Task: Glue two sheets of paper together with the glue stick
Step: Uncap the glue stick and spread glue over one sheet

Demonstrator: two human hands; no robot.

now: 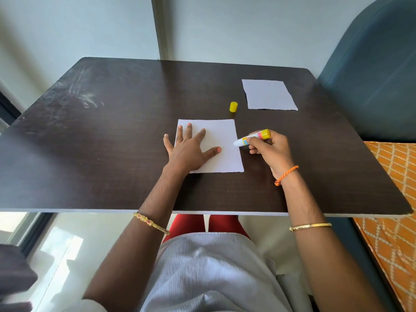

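Observation:
A white sheet of paper (pixel 222 140) lies on the dark table (pixel 112 143) in front of me. My left hand (pixel 189 149) rests flat on its left half with fingers spread. My right hand (pixel 270 149) grips an uncapped glue stick (pixel 252 137), whose white tip touches the sheet's right edge. The yellow cap (pixel 233 106) stands on the table beyond the sheet. A second white sheet (pixel 269 95) lies at the back right.
A teal padded chair back (pixel 371 70) stands right of the table, with an orange patterned cushion (pixel 396 199) below it. The wall is just behind the table's far edge. My lap shows under the near edge.

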